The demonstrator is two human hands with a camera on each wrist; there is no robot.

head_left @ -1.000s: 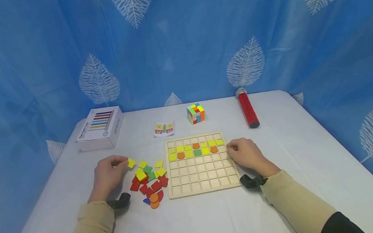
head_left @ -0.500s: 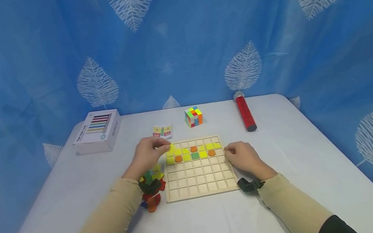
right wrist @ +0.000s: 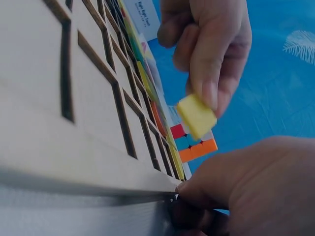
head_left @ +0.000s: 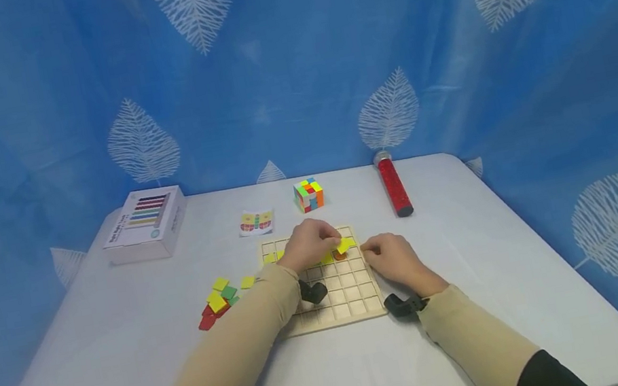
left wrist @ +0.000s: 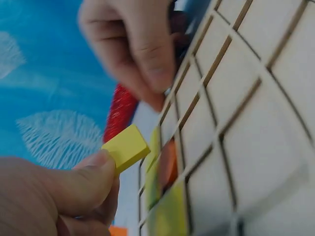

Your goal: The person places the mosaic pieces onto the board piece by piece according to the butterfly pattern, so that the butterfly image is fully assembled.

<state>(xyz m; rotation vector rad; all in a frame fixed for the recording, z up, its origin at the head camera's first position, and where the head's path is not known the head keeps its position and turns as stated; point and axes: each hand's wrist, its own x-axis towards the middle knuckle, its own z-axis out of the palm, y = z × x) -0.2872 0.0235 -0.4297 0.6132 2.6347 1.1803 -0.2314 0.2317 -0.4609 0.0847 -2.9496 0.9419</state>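
A wooden grid board (head_left: 351,292) lies in the middle of the table, with yellow tiles and an orange disc (left wrist: 168,164) set in cells of its far rows. My left hand (head_left: 311,242) pinches a yellow square tile (left wrist: 127,147) between thumb and fingers, held over the board's far right part. The left hand and forearm cover much of the board's left side in the head view. At the board's right edge, my right hand (head_left: 396,259) grips the rim, thumb on the edge in the right wrist view.
Loose yellow, green and red tiles (head_left: 218,302) lie left of the board, partly behind the left sleeve. Farther back are a white box (head_left: 144,229), a small picture card (head_left: 256,223), a puzzle cube (head_left: 309,195) and a red tube (head_left: 395,186).
My left hand has carried the yellow tile rightward from beside the loose tiles, across the board to its far right part. The right hand has stayed at the board's right edge.
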